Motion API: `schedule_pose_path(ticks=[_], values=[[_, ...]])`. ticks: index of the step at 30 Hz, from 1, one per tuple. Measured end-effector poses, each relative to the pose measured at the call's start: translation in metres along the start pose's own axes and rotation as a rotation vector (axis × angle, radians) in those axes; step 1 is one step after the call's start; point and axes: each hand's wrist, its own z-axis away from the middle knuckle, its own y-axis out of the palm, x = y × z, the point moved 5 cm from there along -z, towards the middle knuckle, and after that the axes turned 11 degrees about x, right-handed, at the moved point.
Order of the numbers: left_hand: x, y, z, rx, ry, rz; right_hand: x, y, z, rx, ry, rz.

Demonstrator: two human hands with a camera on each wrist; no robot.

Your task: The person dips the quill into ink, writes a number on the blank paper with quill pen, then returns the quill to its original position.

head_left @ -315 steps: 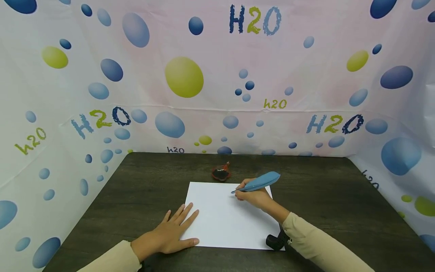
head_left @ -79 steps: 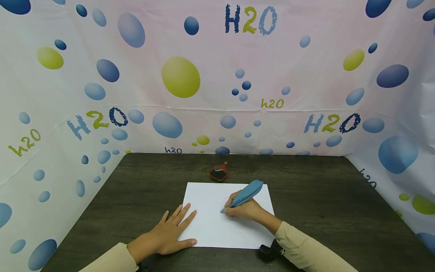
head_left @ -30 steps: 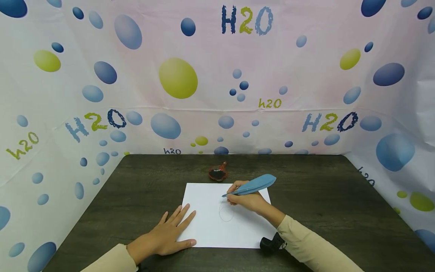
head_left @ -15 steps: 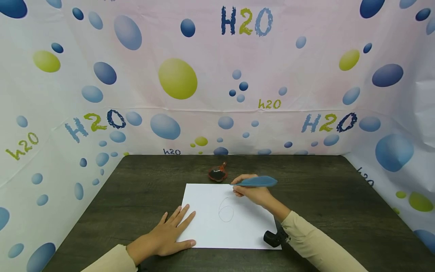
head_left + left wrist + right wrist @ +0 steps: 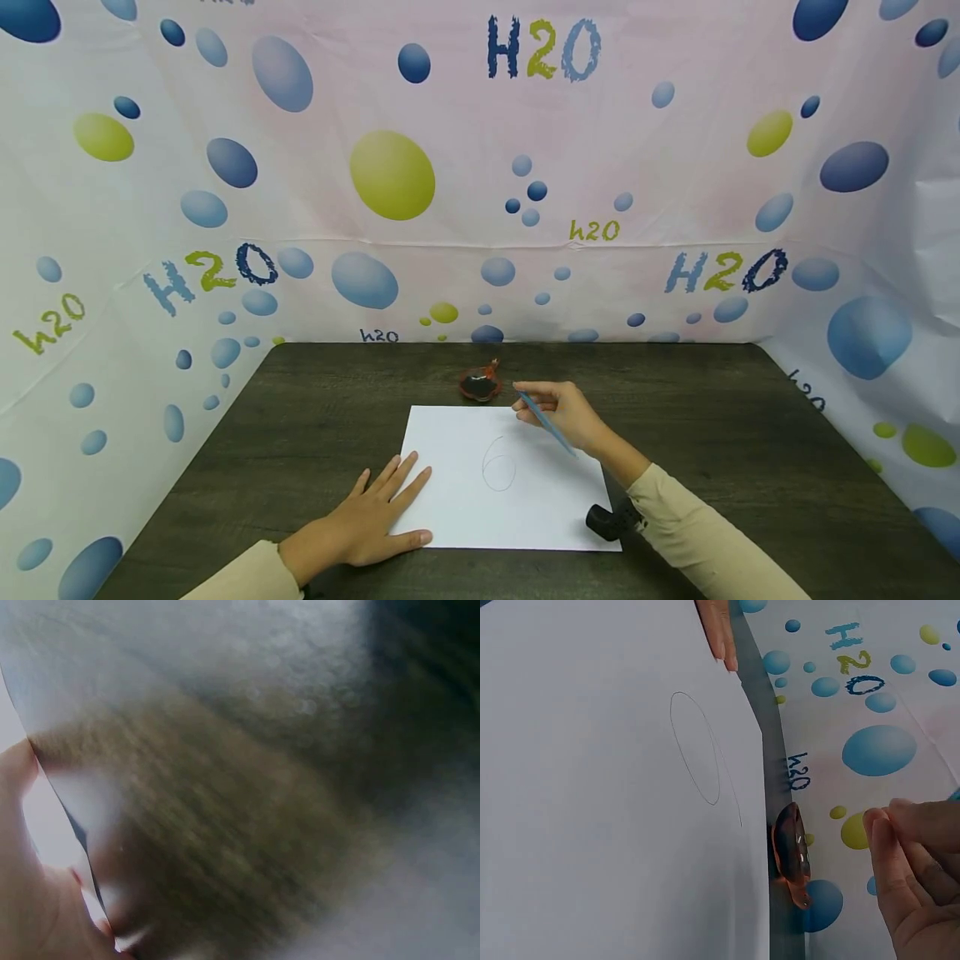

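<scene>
My left hand lies flat with fingers spread, fingertips and thumb on the left edge of a white sheet of paper. In the left wrist view, part of this hand shows at the left border. A thin pencil-like line forms a figure 6 on the sheet; the right wrist view shows the drawn figure from the side. Above the sheet's upper right corner, my right hand pinches a blue feather pen, seen edge-on and slanting down to the right. The right wrist view shows bent fingers.
Behind the sheet stands a small reddish, leaf-like dish with a dark middle. The dark wooden table reaches back to a white backdrop with blue and green dots. A black wrist camera sits over the sheet's lower right corner.
The figure 6 has appeared on the sheet. My right hand has risen off it toward the upper right, and the feather pen has swung until its plume points down-right. The left hand stays put.
</scene>
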Motion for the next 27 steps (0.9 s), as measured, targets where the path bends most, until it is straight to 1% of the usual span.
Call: schedule_pose_path(ticks=[3, 5, 8, 11, 14, 19, 24, 27], values=[[-0.002, -0.002, 0.001, 0.014, -0.008, 0.002, -0.003, -0.001, 0.001, 0.047, 0.022, -0.141], [-0.005, -0.005, 0.003, 0.025, -0.020, -0.003, -0.004, -0.001, 0.001, 0.062, 0.029, -0.232], [-0.007, -0.007, 0.004, 0.029, -0.029, -0.007, -0.006, 0.000, 0.001, 0.061, 0.024, -0.361], [-0.008, -0.007, 0.004, 0.028, -0.029, -0.011, -0.008, 0.000, 0.001, 0.050, 0.027, -0.439], [-0.007, -0.006, 0.003, 0.031, -0.024, -0.009, -0.011, 0.000, 0.001, 0.039, 0.038, -0.457], [-0.007, -0.006, 0.003, 0.029, -0.022, -0.015, -0.014, -0.002, 0.000, 0.052, 0.038, -0.451], [-0.007, -0.007, 0.003, 0.019, -0.019, -0.013, -0.014, -0.004, 0.000, 0.095, 0.014, -0.498], [-0.006, -0.006, 0.004, 0.016, -0.009, -0.005, -0.015, -0.005, 0.000, 0.129, 0.023, -0.522]])
